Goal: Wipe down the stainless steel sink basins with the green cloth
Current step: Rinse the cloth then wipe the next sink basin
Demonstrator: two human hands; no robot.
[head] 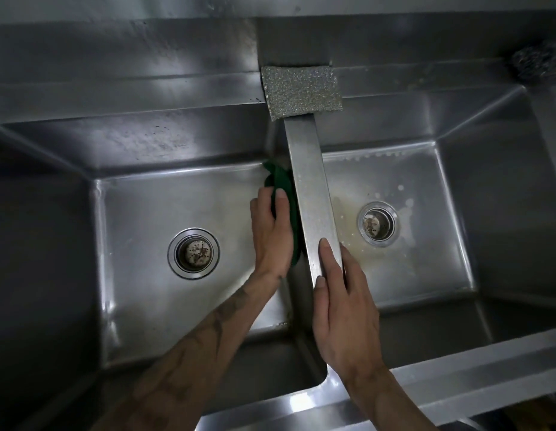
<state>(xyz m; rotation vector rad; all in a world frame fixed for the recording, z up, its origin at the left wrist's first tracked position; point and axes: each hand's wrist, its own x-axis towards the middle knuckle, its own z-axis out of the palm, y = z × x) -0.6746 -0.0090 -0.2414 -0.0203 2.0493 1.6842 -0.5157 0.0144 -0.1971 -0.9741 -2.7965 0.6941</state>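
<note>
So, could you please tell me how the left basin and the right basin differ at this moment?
The left basin floor looks fairly clean, while the right basin floor carries a yellowish stain and pale specks around its drain. In the left basin the left hand holds the green cloth against the wall below the divider; the right basin has no cloth in it. Both are stainless steel, each with a round drain.
</note>
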